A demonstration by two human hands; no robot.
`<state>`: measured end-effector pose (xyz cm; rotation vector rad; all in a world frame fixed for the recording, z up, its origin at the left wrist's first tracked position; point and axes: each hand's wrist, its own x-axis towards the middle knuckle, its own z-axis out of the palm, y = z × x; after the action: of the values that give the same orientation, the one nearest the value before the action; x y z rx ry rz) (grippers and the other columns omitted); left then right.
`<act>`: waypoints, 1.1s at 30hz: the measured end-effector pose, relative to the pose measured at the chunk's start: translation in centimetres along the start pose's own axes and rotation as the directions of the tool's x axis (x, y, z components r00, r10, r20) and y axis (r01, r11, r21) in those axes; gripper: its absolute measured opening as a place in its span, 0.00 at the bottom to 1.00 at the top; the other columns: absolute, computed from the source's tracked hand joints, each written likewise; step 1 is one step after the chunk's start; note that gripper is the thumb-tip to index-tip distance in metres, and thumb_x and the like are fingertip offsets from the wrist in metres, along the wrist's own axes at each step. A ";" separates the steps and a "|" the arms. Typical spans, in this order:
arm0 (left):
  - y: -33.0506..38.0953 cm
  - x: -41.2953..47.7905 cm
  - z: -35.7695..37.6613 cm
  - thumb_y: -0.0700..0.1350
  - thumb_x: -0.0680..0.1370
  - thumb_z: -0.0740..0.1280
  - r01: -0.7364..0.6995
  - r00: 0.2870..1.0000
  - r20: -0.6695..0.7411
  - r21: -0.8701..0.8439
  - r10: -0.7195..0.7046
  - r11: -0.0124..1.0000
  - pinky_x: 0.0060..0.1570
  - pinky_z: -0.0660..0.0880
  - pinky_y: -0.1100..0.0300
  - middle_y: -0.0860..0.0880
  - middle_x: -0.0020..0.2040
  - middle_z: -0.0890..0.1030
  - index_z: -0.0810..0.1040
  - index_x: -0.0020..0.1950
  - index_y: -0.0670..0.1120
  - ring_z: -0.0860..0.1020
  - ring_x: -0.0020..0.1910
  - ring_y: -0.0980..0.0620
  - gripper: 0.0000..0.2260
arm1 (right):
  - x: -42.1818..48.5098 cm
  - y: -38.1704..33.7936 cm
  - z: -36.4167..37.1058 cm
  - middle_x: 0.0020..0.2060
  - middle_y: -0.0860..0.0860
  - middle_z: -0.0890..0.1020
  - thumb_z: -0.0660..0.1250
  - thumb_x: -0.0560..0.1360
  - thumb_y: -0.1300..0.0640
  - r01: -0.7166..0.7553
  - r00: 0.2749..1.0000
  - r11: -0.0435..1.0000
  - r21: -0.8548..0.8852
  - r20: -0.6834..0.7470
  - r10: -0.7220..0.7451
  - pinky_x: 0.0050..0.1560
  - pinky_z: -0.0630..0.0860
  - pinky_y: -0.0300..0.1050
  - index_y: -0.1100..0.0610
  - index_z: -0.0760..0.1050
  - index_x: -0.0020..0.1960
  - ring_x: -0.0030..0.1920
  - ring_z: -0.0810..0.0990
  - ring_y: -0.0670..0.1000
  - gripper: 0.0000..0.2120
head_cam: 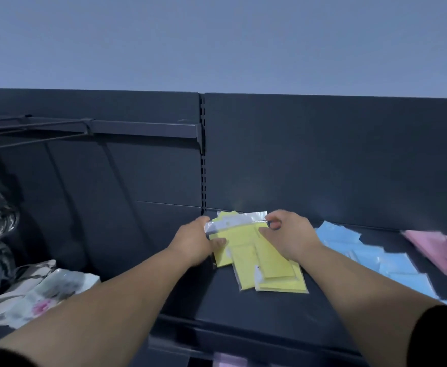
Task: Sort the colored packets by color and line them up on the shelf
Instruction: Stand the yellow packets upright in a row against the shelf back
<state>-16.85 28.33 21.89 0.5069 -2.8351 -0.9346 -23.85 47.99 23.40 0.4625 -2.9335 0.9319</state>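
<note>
Both hands on the top yellow packet in a clear plastic sleeve (pixel 237 230), at the back of the dark metal shelf (pixel 243 308). Left hand (pixel 194 241) pinches its left edge, thumb on top; right hand (pixel 287 235) pinches the right top corner. It lies over the fanned stack of yellow packets (pixel 267 271). Light blue packets (pixel 370 256) lie just right of the stack, pink packets (pixel 434 247) further right.

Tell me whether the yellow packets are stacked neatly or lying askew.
Askew. The yellow plastic-sleeved packets overlap at different angles on the dark shelf, edges unaligned, while left hand and right hand grip the top one.
</note>
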 end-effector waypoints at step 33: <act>0.4 7.9 -3.7 0.47 0.78 0.67 -0.353 0.931 -0.209 -0.308 0.299 0.883 0.33 0.68 0.72 0.54 0.42 0.73 0.79 0.48 0.49 0.72 0.39 0.56 0.03 | 4.5 -1.5 0.5 0.62 0.45 0.77 0.73 0.72 0.47 -0.069 0.983 0.997 -0.042 0.167 0.075 0.52 0.76 0.40 0.48 0.71 0.67 0.56 0.78 0.48 0.25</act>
<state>-23.59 23.78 25.10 0.0509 -2.4334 -1.2162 -27.72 45.27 24.35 0.4587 -3.1329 0.8877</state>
